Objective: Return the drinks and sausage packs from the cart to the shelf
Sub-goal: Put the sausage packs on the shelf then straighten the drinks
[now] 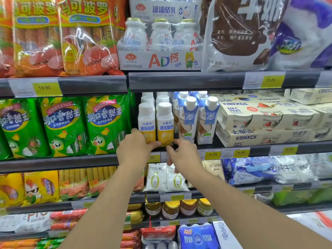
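Two hands (133, 147) (183, 155) | fingers loosely curled, touching yellow drink bottles (165, 125) | shelf (233, 150) edge

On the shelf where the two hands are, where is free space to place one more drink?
Little room. A dark gap lies between the green sausage packs and the yellow-white yogurt drink cartons. Right of them, blue-white cartons and beige cup boxes are crowded together. Both hands, left and right, cover the front edge.

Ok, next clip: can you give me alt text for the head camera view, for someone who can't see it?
Two bare hands reach to a supermarket shelf: the left hand and right hand touch the bases of two yellow-and-white yogurt drink bottles at the shelf's front edge. Blue-and-white cartons stand to their right, green sausage packs to their left.
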Tool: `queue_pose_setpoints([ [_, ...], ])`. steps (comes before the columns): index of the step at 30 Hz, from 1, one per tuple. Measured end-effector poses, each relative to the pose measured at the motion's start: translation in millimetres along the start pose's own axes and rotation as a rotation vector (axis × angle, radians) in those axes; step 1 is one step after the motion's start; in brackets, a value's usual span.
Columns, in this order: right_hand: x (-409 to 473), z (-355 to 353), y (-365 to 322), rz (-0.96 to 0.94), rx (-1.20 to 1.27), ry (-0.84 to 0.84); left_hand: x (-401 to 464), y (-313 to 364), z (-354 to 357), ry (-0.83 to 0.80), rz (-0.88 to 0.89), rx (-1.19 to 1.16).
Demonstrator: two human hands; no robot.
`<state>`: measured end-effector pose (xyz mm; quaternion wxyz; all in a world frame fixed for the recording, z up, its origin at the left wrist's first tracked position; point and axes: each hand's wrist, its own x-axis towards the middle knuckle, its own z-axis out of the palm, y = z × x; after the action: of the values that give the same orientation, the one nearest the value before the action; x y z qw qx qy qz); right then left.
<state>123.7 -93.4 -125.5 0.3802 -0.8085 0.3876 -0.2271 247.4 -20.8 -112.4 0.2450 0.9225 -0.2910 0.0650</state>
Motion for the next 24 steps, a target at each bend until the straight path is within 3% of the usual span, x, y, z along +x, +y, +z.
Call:
queue_pose_setpoints([
  [3,-5,-9,2,-0.023,0.017,0.038,-4,-4,-4,-0.009,-0.031,-0.077],
  [6,-8,-33,19,-0.016,0.041,0.136,-17,-11,-8,0.117,-0.025,-0.174],
  [9,-8,-64,42,0.020,0.041,0.261,-37,0,-2,0.243,0.171,-0.118],
  [14,-4,-86,61,0.051,-0.099,0.288,-58,50,20,0.192,0.376,-0.031],
  [24,22,-88,69,0.113,-0.242,0.231,-39,96,37,0.072,0.213,-0.100],
])
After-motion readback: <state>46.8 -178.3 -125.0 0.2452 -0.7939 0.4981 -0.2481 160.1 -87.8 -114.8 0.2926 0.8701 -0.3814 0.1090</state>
